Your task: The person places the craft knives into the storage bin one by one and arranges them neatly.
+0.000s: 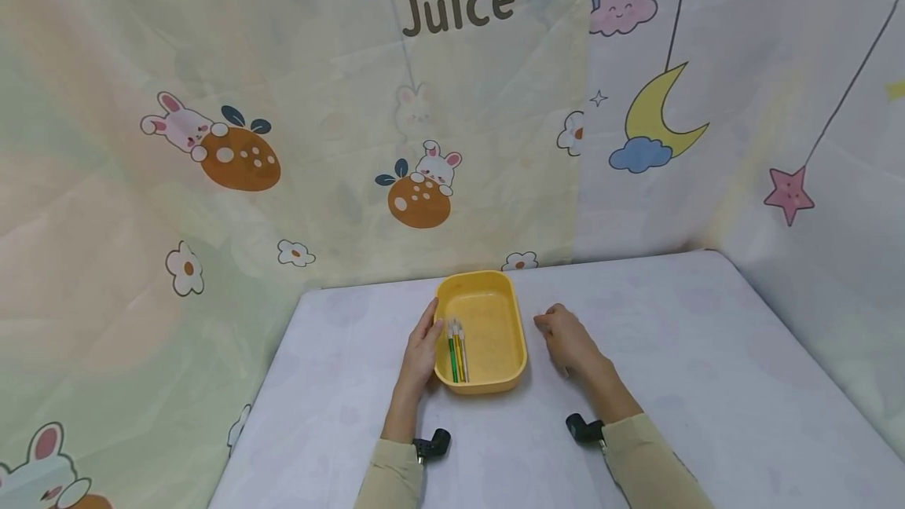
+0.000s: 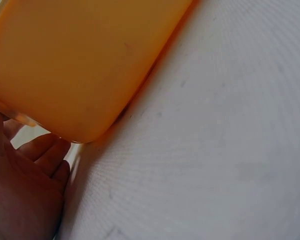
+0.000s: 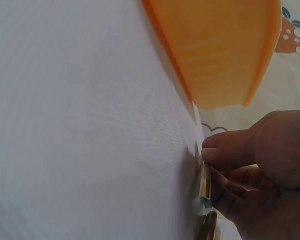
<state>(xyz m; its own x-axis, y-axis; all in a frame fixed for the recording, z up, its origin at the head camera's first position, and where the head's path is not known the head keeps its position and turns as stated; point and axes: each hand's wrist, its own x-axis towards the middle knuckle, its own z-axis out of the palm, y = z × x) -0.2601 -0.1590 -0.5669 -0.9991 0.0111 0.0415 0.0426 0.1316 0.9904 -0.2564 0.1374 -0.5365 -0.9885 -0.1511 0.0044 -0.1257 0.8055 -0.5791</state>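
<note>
Watching remotely, I see the left hand (image 1: 420,348) gripping the left edge of the yellow tray (image 1: 491,336), probably to steady it near the far edge of the tabletop (image 1: 707,383). Pencils (image 1: 459,356) lie lengthwise along its left wall, perhaps for neatness. Beyond its right edge, the right hand (image 1: 569,340) pinches a slim stick (image 3: 205,182).

A table (image 1: 707,383) under a white, faintly mottled cover spreads across the lower middle and lower right of the frame, its far right corner rounded. On it sits a yellow tray (image 1: 498,336) — right side up, just below the frame's center — near the table's far edge.
</note>
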